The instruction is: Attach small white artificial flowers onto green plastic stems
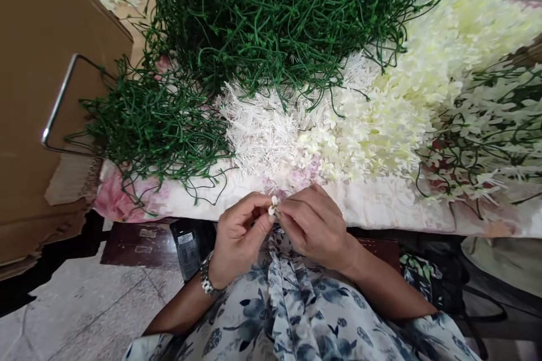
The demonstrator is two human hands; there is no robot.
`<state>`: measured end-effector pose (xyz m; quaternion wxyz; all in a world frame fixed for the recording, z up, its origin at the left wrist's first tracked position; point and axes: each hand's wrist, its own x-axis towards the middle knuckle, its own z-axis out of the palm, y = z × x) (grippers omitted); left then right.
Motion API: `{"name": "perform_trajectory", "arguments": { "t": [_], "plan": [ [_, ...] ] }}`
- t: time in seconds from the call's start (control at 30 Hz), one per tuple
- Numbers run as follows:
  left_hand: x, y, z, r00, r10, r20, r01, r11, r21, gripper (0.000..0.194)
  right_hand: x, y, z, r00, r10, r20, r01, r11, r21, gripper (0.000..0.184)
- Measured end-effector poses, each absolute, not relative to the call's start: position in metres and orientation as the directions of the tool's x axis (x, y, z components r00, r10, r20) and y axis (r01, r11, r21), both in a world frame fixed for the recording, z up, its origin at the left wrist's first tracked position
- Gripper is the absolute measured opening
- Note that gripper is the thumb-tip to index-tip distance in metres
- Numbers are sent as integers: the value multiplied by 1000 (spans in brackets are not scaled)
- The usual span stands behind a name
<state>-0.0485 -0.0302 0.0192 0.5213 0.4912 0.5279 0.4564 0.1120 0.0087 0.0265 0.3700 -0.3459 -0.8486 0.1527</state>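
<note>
Across a table spread with a flowered cloth (372, 206), the biggest thing is a tall pile of green stems (275, 17) at the back. Cream flowers (393, 124) lie heaped to its right, and a cardboard box (51, 67) stands at the left edge. Next in size are white blossoms (499, 130) with green stems at the far right, a lower pile of stems (156, 124) by the box, and spiky white bits (258, 130) between stems and flowers. Nearer, at the table's front edge, are the left hand (243, 231), a metal watch (206, 273) on its wrist, and the right hand (315, 225). Smallest is a white flower piece (273, 205), pinched between the fingertips of both hands, which meet around it.
</note>
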Motion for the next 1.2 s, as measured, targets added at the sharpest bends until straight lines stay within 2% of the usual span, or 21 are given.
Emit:
{"name": "perform_trajectory", "arguments": {
  "t": [0.13, 0.2, 0.3, 0.4, 0.47, 0.53, 0.6, 0.7, 0.77, 0.83, 0.9, 1.0, 1.13, 1.2],
  "plan": [
    [-56, -34, 8, -3, 986, -169, -193, 165, 967, 9, 112, 11, 27, -609, 635, 475, 348, 752, -560, 20],
    [-60, -34, 6, -29, 980, -197, -265, 182, 947, 8, 114, 16, 27, -625, 631, 460, 367, 757, -541, 21],
    [-62, -29, 8, -69, 964, -258, -388, 213, 897, 8, 114, 25, 25, -638, 655, 405, 521, 754, -400, 18],
    [-63, -23, 12, -52, 956, -289, -471, 232, 851, 11, 110, 32, 22, -731, 634, 251, 600, 773, -205, 13],
    [-64, -20, 12, -19, 957, -290, -508, 241, 827, 14, 107, 33, 20, -769, 618, 166, 599, 786, -151, 11],
    [-65, -19, 10, 7, 960, -282, -547, 240, 802, 15, 107, 32, 19, -762, 629, 154, 609, 777, -162, 13],
    [-66, -18, 8, 23, 965, -260, -576, 225, 786, 15, 110, 31, 19, -714, 671, 198, 626, 739, -249, 13],
    [-64, -16, 7, 34, 977, -212, -589, 191, 785, 14, 120, 27, 24, -575, 779, 251, 577, 604, -550, 8],
    [-59, -14, 8, 46, 983, -178, -585, 170, 793, 14, 126, 24, 31, -458, 861, 221, 463, 444, -767, 7],
    [-53, -12, 10, 64, 985, -158, -573, 166, 803, 14, 128, 19, 38, -371, 914, 163, 317, 290, -903, 8],
    [-46, -10, 11, 89, 984, -154, -563, 177, 807, 12, 126, 15, 42, -335, 929, 157, 156, 219, -963, 8],
    [-34, -8, 12, 114, 983, -141, -575, 181, 798, 11, 120, 11, 41, -317, 923, 219, -13, 227, -974, 7],
    [-24, -6, 10, 151, 980, -127, -597, 193, 779, 10, 116, 8, 29, -299, 934, 195, -156, 154, -976, 10],
    [-21, -6, 9, 159, 978, -134, -603, 204, 771, 10, 116, 7, 25, -296, 937, 184, -171, 138, -976, 11]
  ]
}}
